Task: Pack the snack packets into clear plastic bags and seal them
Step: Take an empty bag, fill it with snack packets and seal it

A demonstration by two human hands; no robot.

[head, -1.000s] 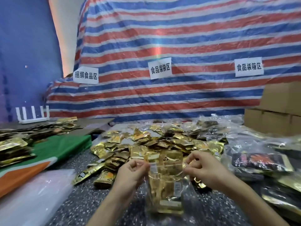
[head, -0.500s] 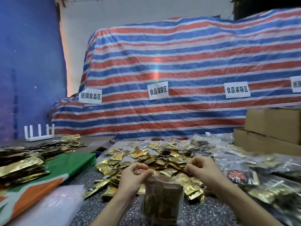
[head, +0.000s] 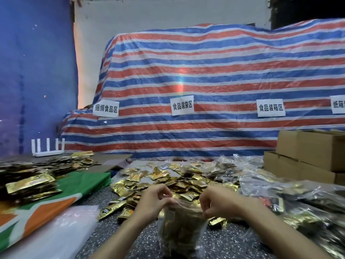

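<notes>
**Sealing of a filled bag**

The clear plastic bag [head: 179,227] stood upright on the speckled tabletop [head: 130,240], directly in front of the person and just short of the heap of loose gold snack packets [head: 168,180]. It was already stuffed with packets. The left hand [head: 153,200] and the right hand [head: 218,202] each gripped one end of the bag's mouth, with the fingers [head: 164,191] curled and pinched on the plastic rim. The loading of this bag looked finished, and the closing step appeared to be in hand. The next move would call for pulling the mouth flat and running a pinch along it from one end to the other, while keeping packet corners clear of the closure. Whether any part of the mouth was already closed could not be told.

Compared with a second earlier, the head had tipped upward. The bag and hands sat lower in view, more bare wall showed above the striped tarpaulin [head: 205,81], and a fourth paper label [head: 337,104] had appeared at the right edge. Both hands had kept their pinch on the mouth.
</notes>
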